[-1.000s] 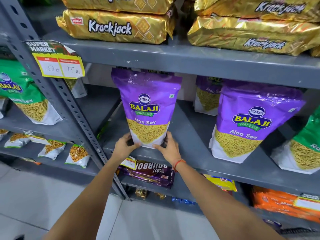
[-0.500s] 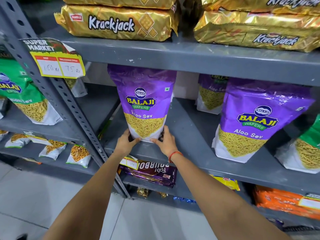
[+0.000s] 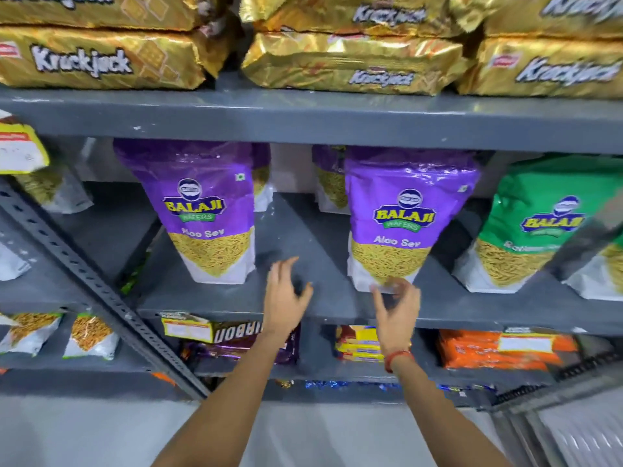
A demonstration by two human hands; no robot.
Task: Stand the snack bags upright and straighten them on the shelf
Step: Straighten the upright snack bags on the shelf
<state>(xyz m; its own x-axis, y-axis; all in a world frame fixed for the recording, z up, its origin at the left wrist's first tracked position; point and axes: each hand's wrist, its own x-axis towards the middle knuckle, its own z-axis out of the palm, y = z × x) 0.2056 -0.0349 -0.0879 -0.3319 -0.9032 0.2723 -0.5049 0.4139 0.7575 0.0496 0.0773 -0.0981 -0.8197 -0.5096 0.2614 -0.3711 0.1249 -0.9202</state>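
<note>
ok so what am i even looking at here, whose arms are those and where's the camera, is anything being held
The camera is worn on a person's head and looks forward and down, so the two bare arms reaching up from the bottom are that person's own. There is no robot.

They face a grey shop shelf. On it stand two purple Aloo Sev bags: the left purple bag and the right purple bag, with a green bag further right. Gold Krackjack packs lie on the shelf above.

Nothing is held. The left hand is open over bare shelf between the purple bags. The right hand, with a red thread at the wrist, is open at the bottom edge of the right purple bag; motion blur hides whether it touches.
</note>
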